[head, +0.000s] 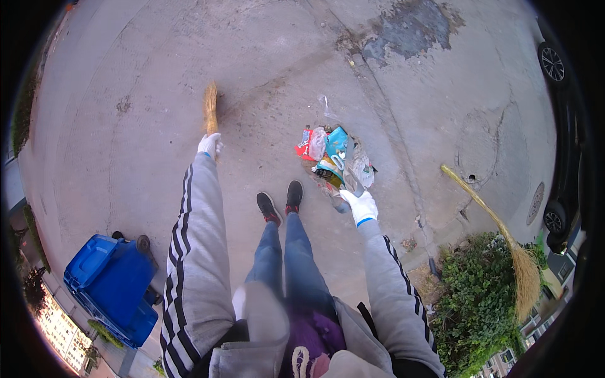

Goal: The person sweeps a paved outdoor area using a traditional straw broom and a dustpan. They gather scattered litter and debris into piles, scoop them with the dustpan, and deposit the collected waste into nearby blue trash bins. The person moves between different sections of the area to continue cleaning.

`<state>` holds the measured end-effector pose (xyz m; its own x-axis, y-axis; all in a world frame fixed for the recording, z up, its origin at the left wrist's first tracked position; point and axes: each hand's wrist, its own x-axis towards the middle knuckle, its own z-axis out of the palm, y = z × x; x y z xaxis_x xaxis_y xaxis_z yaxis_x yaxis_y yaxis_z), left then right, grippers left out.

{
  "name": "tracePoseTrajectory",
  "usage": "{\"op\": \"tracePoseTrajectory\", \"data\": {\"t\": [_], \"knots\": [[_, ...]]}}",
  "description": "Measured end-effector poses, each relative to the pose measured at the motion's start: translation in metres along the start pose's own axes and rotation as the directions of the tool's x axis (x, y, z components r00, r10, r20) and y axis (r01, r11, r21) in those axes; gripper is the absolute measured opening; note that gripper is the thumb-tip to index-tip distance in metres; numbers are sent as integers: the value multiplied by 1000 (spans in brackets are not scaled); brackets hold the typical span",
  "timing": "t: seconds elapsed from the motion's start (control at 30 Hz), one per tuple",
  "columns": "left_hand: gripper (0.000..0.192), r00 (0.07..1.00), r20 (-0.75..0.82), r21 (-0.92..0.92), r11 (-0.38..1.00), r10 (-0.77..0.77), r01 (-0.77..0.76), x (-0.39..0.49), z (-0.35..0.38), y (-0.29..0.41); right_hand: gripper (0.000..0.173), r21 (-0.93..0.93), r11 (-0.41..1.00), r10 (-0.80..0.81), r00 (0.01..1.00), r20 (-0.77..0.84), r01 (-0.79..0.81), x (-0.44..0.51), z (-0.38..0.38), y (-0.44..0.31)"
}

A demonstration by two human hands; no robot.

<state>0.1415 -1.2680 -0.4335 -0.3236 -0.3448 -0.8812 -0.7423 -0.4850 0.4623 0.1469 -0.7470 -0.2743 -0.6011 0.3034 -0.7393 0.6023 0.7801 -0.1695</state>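
My left hand (210, 144), in a white glove with a blue cuff edge, is closed around a straw broom (211, 106), its bristles pointing away from me over the pavement. On the right, my white-gloved right hand (361, 206) is down at the near side of a litter pile. It grips a blurred grey strip (353, 181); whether that is bag plastic or a handle cannot be told. The pile holds a teal packet (337, 141), a red wrapper (304, 144) and crumpled clear plastic bags (363, 171). Its underside is hidden.
Another straw broom (477, 198) slants at the right, its bristle end before a green shrub (477, 288). A wheeled blue bin (118, 283) is at lower left. A dark car (565, 141) stands at far right. A clear plastic scrap (326, 106) lies beyond the pile.
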Motion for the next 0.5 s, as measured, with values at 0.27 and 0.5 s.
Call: {"op": "tracePoseTrajectory", "data": {"t": [0.27,0.5], "knots": [[73,936,287,439,897,-203,60,-134,-69,51,67,18,1000,4,1000,25,-4,19,-6,20],[80,986,164,308,949,10,-61,-153,-43,54,71,55,998,-27,1000,-7,27,32,-10,26]]}}
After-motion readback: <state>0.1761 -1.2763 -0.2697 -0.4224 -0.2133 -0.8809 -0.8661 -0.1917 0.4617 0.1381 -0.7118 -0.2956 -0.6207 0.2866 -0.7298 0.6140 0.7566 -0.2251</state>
